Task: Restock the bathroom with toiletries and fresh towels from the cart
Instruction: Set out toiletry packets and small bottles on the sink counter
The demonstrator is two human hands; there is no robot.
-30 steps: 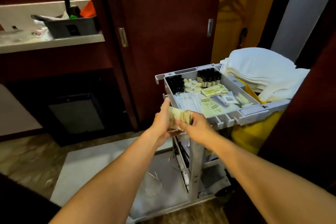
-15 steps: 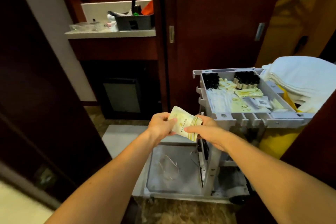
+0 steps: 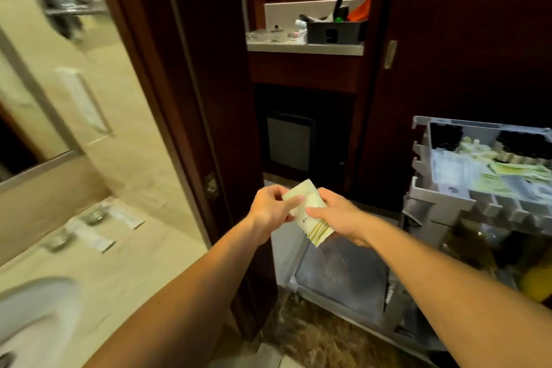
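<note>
The pale sachets (image 3: 307, 212), a thin stack with yellow-green stripes at the lower end, sit in mid-air between the two hands, in front of the dark door frame (image 3: 191, 116) and well apart from the cart tray (image 3: 442, 197) at the right. The left hand (image 3: 270, 209) pinches the stack's upper left edge between thumb and curled fingers; the right hand (image 3: 334, 215) pinches its right side, thumb laid across the face. Both grips look light and close on the packets themselves. The step in hand seems to be carrying these toiletries to the bathroom counter (image 3: 119, 248), which shows blurred at the left with a basin (image 3: 35, 314) at its near corner and a few small items (image 3: 89, 218) already lying on it. To do it well, the stack should be kept squared and flat so no packet slides out, passed through the doorway without brushing the frame, and set down on a dry part of the counter beside the existing items, not near the basin's edge. How many packets are in the stack cannot be told.
</note>
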